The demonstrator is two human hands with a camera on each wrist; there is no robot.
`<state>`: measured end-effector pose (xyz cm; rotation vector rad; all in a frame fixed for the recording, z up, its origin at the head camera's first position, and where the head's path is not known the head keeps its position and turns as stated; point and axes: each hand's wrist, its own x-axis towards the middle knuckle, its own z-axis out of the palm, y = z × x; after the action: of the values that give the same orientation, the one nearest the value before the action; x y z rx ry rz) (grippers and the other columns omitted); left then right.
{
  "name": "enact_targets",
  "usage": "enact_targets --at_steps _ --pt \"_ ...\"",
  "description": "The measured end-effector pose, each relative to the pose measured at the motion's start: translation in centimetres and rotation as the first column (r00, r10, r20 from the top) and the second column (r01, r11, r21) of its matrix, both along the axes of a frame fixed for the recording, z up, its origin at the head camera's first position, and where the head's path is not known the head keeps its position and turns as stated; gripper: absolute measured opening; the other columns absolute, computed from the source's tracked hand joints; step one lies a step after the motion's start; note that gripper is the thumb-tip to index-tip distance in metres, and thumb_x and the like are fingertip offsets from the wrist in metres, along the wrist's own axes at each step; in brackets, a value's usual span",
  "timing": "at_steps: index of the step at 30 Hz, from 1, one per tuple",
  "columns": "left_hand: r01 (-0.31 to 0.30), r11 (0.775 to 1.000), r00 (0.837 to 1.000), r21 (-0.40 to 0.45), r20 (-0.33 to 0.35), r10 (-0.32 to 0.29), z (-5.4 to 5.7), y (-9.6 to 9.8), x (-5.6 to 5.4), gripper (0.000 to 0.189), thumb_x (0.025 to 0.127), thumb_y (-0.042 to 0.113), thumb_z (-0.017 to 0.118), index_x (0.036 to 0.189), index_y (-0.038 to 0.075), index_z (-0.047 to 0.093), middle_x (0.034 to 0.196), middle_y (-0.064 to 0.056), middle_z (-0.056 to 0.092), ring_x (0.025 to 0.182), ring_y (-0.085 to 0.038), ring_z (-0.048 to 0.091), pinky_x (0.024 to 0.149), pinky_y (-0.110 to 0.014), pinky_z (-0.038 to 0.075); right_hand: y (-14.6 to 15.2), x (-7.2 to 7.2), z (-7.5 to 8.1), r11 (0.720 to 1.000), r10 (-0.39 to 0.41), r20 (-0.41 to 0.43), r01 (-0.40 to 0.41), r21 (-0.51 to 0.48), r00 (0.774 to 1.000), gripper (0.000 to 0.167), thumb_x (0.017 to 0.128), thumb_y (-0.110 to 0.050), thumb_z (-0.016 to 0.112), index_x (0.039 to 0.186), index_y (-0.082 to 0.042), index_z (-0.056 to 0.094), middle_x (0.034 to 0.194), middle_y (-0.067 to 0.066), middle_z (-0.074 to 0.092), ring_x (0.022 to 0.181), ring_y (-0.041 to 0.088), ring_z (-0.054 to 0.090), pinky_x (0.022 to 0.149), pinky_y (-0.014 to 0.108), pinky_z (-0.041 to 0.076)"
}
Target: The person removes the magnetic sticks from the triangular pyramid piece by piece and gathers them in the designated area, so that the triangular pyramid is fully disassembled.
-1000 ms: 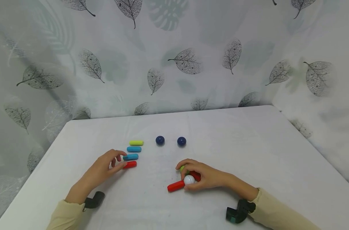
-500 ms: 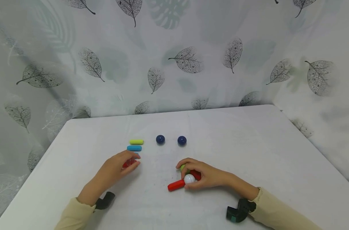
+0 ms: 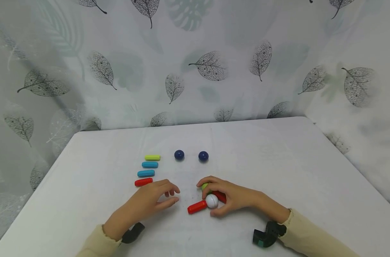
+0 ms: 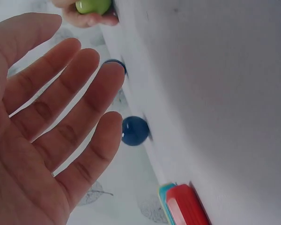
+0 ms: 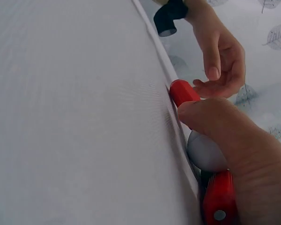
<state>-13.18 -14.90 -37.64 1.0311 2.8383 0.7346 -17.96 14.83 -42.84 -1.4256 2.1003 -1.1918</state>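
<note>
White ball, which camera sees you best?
The head view: there the white ball shows almost whole, at the end of a red stick. In the right wrist view, the right hand hides part of it. The left wrist view doesn't show it.

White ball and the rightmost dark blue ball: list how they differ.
The white ball is pale, the dark blue ball deep navy. The white ball touches a red rod; the dark blue ball stands alone. The white ball is beside the right hand; the dark blue ball lies farther back. Both are round.
</note>
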Motion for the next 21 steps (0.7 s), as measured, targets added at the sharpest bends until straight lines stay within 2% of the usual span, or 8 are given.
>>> enact_targets --at_steps 6,12,17,21 --pt "0.024 1.000 0.997 -0.008 0.076 -0.023 -0.1 0.8 0.1 0.020 0.091 0.025 0.070 0.108 0.015 0.067 0.095 0.007 0.064 0.086 -0.009 0.061 0.074 -0.021 0.053 0.1 0.1 -0.1 1.000 -0.002 0.026 0.002 0.011 1.000 0.025 0.090 -0.024 0.071 0.112 -0.021 0.058 0.141 0.004 0.042 0.124 0.019 0.043 0.101 0.032 0.044" --pt "0.057 0.998 0.981 0.008 0.187 -0.057 0.2 2.0 -0.3 0.028 0.092 0.029 0.068 0.115 0.014 0.064 0.104 0.004 0.063 0.094 -0.011 0.061 0.083 -0.026 0.054 0.3 0.2 -0.1 0.999 -0.036 -0.003 0.036 0.018 0.999 0.029 0.089 -0.031 0.073 0.114 -0.023 0.059 0.141 0.003 0.044 0.125 0.018 0.044 0.101 0.032 0.045" --pt "0.096 0.995 0.978 0.001 0.188 -0.095 0.3 3.5 -0.6 0.037 0.088 0.035 0.073 0.116 0.015 0.063 0.105 0.004 0.063 0.092 -0.010 0.061 0.081 -0.024 0.053 0.3 0.2 -0.1 0.998 -0.068 -0.056 0.068 0.004 0.996 0.031 0.087 -0.033 0.075 0.113 -0.023 0.062 0.139 0.002 0.048 0.123 0.017 0.048 0.100 0.033 0.045" --pt "0.126 0.991 0.978 -0.038 0.172 -0.117 -0.1 4.7 -0.9 0.035 0.085 0.033 0.077 0.111 0.014 0.064 0.097 0.004 0.061 0.081 -0.006 0.056 0.073 -0.019 0.050 0.0 0.2 -0.2 0.998 -0.068 -0.081 0.067 -0.017 0.994 0.034 0.086 -0.032 0.076 0.116 -0.020 0.064 0.138 0.001 0.049 0.124 0.017 0.049 0.102 0.034 0.044"
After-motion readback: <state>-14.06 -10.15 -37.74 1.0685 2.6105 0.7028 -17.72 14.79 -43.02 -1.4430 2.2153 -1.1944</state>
